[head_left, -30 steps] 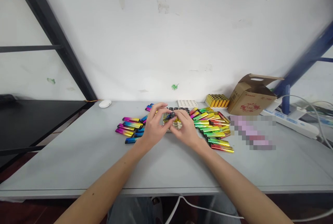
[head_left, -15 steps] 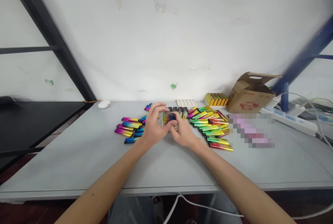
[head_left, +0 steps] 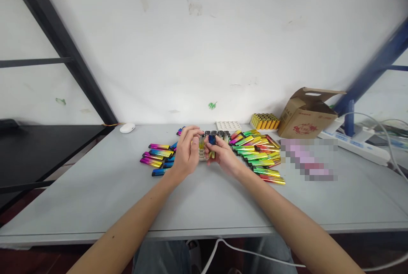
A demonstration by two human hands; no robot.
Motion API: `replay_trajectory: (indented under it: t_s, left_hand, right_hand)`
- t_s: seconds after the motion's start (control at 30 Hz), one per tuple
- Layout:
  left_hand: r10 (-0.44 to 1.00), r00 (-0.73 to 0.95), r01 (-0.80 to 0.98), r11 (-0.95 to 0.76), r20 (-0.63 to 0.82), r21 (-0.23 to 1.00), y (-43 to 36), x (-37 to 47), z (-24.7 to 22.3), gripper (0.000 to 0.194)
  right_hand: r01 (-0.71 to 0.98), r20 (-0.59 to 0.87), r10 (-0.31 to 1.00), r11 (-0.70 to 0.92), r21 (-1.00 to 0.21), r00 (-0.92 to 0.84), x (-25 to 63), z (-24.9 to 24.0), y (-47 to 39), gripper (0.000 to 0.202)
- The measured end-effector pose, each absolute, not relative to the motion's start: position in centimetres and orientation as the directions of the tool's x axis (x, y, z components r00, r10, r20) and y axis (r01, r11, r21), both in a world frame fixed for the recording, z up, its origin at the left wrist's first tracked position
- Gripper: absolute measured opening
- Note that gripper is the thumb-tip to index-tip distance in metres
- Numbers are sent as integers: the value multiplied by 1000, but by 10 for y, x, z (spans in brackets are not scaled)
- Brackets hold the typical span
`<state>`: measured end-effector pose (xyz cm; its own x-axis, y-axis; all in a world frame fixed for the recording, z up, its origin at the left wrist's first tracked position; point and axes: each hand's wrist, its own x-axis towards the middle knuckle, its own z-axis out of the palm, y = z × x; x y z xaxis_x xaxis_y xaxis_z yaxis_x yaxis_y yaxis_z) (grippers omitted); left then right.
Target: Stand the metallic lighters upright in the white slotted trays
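The fingers of the right hand point(head_left: 223, 155) cover part of the blue-topped piece point(head_left: 212, 139), whose lower markings are too small to read. Both hands hide much of the white tray point(head_left: 201, 156) behind them, and the left hand point(head_left: 187, 151) overlaps some blue metallic pieces point(head_left: 168, 164). Coarse pixels blur a pink object point(head_left: 302, 159) beyond recognition. The bottom edge cuts off both forearms point(head_left: 134, 214) and the white cable point(head_left: 208, 261).

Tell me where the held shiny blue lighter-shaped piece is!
In the head view, the shiny blue lighter-shaped piece is near the middle, gripped in the right hand, with the left hand beside it.
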<state>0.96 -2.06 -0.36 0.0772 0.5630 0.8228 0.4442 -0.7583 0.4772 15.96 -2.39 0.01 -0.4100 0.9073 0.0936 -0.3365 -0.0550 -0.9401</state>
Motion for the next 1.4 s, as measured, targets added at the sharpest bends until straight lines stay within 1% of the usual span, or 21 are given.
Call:
replay_trajectory:
  t_s: [0.1,0.23,0.33,0.6,0.73,0.9,1.07,1.17,1.27,1.4]
  left_hand:
    - [560,93,437,-766,824,471,-20,10,-4,36]
    - [553,95,438,-770,828,464,-20,10,-5,36]
    - [552,101,441,-771,828,460,-20,9,-5,37]
    - [547,152,466,-774,824,428,-23,9,-4,39]
    - [544,174,472,-778,821,415,-23,10,-6,38]
    - [522,202,473,-793,829,384,-22,9,-7,36]
    - [516,203,487,-790,832,371,-22,9,-6,36]
    - [526,213,499,-783,823,372,-23,9,-5,33]
    - [543,238,497,-781,806,379,-24,9,-4,27]
    - [558,286,477,-788,779,389,-25,10,-3,23]
  right_hand:
    - [-374,48,887,-144,-916,-458,161,1,-23,26]
    - [-456,14,849,-270,-848,-528,162,2,-20,41]
    - [-489,-6,842,-319,-812,-539,163,4,-20,43]
    - [-413,-102,778,-434,-801,-620,164,7,-25,44]
    - [-415,-87,769,-433,-800,-634,163,6,-25,45]
    - [-493,22,789,-361,-792,-614,162,-1,-22,39]
    - [-545,102,773,-341,-766,-627,161,-1,-23,44]
    - [-538,93,761,-361,-761,-642,161,2,-25,45]
    - [-532,52,786,-366,-763,-616,161,4,-24,42]
    - [-555,69,860,-262,-790,-505,160,4,-21,35]
